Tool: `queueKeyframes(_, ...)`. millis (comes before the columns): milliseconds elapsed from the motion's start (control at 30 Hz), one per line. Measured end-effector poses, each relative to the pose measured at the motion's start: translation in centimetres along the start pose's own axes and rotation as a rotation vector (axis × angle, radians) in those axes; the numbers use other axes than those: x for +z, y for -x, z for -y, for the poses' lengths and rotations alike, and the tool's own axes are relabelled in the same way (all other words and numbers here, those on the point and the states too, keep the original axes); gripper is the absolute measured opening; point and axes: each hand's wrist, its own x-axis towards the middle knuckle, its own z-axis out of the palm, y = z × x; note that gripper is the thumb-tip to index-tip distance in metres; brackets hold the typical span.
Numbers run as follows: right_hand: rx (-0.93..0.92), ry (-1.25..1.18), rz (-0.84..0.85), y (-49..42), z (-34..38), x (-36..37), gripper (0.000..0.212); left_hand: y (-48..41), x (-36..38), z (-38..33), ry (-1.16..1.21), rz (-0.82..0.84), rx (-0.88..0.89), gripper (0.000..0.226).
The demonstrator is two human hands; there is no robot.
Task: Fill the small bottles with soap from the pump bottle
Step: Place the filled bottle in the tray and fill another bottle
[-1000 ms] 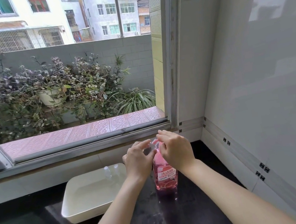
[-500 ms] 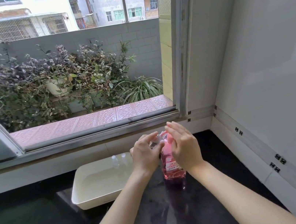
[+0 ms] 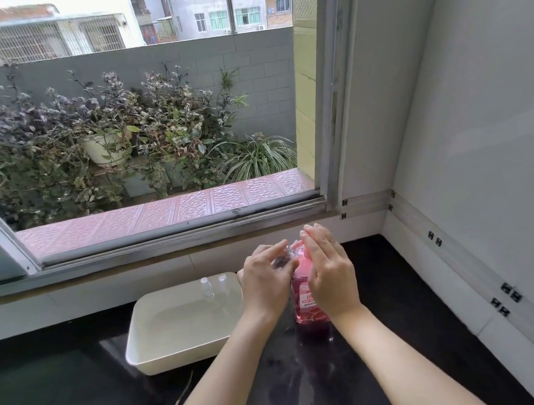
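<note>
Standing upright on the dark countertop point(image 3: 392, 287), the pink pump bottle point(image 3: 303, 304) carries a white and red label, but its writing is too blurred to read. The left hand point(image 3: 265, 284) is curled at the top of the bottle, and its fingers pinch something small and clear by the pump; whether this is a small bottle I cannot tell. The right hand point(image 3: 329, 272) lies against the right side of the bottle's top with fingers nearly straight and close together, touching it rather than gripping. Just left of the bottle, a white tray point(image 3: 163, 351) rests on the countertop. Two small clear bottles point(image 3: 214, 284) stand upright side by side at the tray's far edge, well apart from both hands.
</note>
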Motion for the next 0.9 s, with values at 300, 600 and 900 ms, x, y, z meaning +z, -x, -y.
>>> queueKeyframes(300,0.151,-0.099,0.065,-3.2,1.0,-2.9,0.031,-0.1,-1.0,-1.5,-0.083,0.009,0.022,0.032)
queueKeyframes(600,0.075,-0.137,-0.034,-0.6,-0.1,-0.9,0.026,0.2,-0.5,-0.4,-0.092,0.033,0.000,0.036)
queueKeyframes(900,0.112,-0.073,0.079,-3.2,1.3,-3.1,0.027,0.1,-0.9,-1.4,-0.092,0.000,0.021,0.034)
